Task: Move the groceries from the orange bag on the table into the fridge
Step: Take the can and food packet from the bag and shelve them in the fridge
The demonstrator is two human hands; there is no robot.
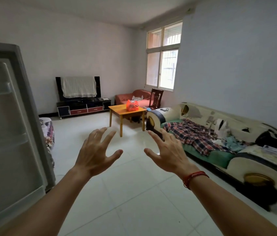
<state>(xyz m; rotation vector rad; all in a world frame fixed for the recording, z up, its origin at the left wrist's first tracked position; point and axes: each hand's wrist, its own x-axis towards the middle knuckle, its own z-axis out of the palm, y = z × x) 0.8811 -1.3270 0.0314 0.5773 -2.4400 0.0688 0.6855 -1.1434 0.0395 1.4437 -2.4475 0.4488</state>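
While left hand (94,155) and right hand (165,153) are being held splayed, empty, bare tiled floor (134,193) is lying toward table (117,111) carrying orange bag (131,105); fridge door (6,133) is flanking left, sofa (219,142) right.

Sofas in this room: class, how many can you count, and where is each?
2. The cream sofa runs along the right wall; the red sofa sits under the window, behind the table. Others may be out of view.

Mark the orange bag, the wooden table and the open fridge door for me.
orange bag (131,105), head view, middle of the bag's body.
wooden table (119,110), head view, bare tabletop left of the bag.
fridge door (6,126), head view, inner liner with its shelves.
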